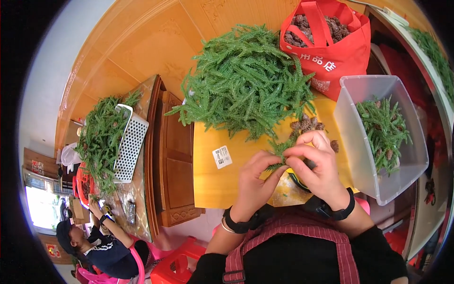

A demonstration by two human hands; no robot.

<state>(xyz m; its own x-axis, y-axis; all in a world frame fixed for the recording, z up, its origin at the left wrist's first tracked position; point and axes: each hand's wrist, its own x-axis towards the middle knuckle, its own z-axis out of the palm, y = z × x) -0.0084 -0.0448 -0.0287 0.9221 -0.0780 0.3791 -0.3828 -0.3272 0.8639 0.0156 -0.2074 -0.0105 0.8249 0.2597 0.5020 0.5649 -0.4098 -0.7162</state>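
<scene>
Over the front part of a yellow tabletop (208, 182), my left hand (257, 179) and my right hand (319, 166) meet with thumbs and fingertips pinched together. Between them is a green artificial pine sprig (280, 146); what else the fingertips hold is hidden. Several brown pine cones (307, 124) lie just beyond my right hand. A black and yellow round object (297, 181), partly covered, sits below my fingers. Past my hands rises a large heap of green pine sprigs (248, 78).
A red bag (331, 61) of pine cones stands at the back right. On the right is a clear plastic bin (411, 182) with sprigs and cones. A white label (222, 157) lies left. Another person (111, 255) works at a left table with sprigs and a white perforated basket (132, 149).
</scene>
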